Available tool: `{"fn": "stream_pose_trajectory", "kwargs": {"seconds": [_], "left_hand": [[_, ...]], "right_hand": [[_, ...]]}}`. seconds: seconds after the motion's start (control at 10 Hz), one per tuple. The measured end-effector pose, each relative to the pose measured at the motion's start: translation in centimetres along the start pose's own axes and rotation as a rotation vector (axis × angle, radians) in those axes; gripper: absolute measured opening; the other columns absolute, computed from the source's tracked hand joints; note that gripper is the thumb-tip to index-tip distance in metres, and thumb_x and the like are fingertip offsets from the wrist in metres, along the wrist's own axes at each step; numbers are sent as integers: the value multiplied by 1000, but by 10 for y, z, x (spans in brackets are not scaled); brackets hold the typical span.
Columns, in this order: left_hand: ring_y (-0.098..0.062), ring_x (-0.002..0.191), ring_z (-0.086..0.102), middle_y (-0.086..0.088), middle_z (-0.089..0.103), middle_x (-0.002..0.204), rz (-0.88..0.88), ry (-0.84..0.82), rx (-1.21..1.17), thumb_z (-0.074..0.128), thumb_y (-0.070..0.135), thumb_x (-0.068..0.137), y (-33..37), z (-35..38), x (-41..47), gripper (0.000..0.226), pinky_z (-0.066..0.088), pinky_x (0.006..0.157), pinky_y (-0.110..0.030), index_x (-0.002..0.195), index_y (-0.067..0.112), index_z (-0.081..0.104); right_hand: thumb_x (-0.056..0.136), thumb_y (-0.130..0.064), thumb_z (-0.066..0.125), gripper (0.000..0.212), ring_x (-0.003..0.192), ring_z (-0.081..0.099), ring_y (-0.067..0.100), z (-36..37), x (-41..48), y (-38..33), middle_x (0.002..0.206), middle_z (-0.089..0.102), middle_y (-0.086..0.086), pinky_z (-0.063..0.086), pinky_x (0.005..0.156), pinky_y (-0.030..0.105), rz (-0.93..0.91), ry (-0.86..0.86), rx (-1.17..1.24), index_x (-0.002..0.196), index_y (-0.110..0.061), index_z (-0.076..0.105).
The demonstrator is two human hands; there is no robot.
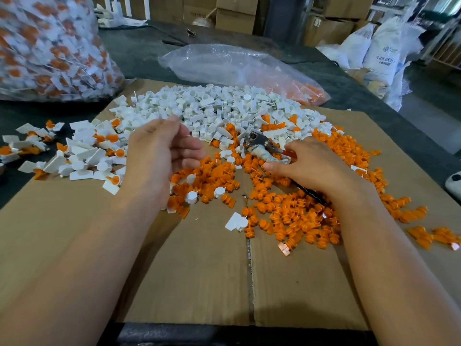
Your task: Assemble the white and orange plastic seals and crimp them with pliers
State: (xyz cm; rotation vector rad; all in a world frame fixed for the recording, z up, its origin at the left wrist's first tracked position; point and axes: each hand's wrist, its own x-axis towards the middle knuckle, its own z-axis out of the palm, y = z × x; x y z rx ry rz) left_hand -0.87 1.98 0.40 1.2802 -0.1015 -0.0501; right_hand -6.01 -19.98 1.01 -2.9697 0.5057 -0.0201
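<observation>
A heap of white seal bodies [212,108] lies at the back of a flat cardboard sheet [199,270]. Orange inserts [299,216] spread across its right and middle. Assembled white-and-orange seals [82,153] lie in a loose pile at the left. My left hand [159,156] hovers over the middle with its fingers loosely curled, and I see nothing in it. My right hand [316,166] grips the handles of the pliers [259,144], whose metal jaws point left over the parts.
A large clear bag of assembled seals [50,46] stands at the back left. A flatter clear bag [237,68] with orange parts lies behind the white heap. Cardboard boxes [234,13] and white sacks [379,51] stand beyond the dark table [139,48].
</observation>
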Motion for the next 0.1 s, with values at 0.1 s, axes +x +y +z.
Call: {"fn": "stream_pose_trajectory", "kwargs": {"seconds": [0.1], "left_hand": [[-15,49,63,-3,66,55,25,-71,46,43,22,98,-2,-2,-18,31,48,42,-19,72,10,57]], "right_hand": [[77,-65,50,76,127,35,25,-6,-6,0,138,39,10,35,94,37,-40,49,12,134,-16,43]]}}
